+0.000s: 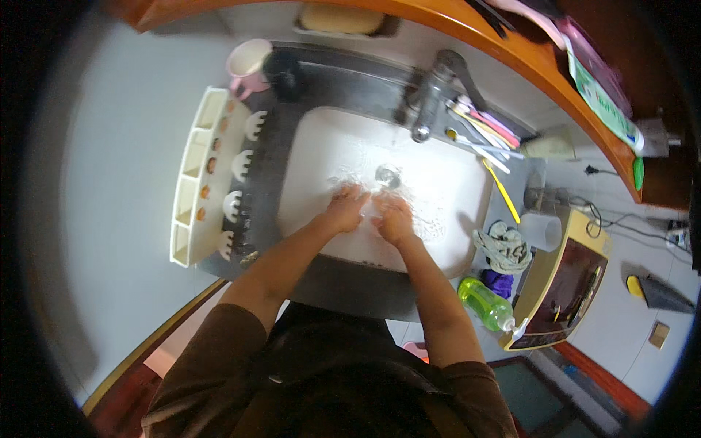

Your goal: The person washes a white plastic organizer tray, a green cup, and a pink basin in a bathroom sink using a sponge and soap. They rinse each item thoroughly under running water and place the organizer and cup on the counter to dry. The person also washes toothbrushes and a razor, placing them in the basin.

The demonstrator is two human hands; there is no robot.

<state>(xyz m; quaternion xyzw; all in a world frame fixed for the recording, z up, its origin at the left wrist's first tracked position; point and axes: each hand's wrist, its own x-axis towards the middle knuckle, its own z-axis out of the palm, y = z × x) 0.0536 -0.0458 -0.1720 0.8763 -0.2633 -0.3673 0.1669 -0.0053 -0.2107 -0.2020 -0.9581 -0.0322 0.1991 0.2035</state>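
Observation:
Both hands reach down into a white washbasin [454,202] that has water in it. My left hand [348,208] is at the water near the basin's middle, with its fingers blurred by splashes. Close beside it, a small gap apart, my right hand [394,216] touches the water too. Nothing shows in either hand. Just beyond the fingers lies the round metal drain [388,175]. A dark metal faucet [430,104] rises at the basin's far edge, and its spout points over the basin.
Left of the basin stands a cream toothbrush holder [213,175] near a pink mug [249,65]. Several toothbrushes [487,128], a crumpled cloth [504,249], a plastic cup [539,231] and a green pump bottle [484,304] line the right side. A wooden shelf [427,16] curves overhead.

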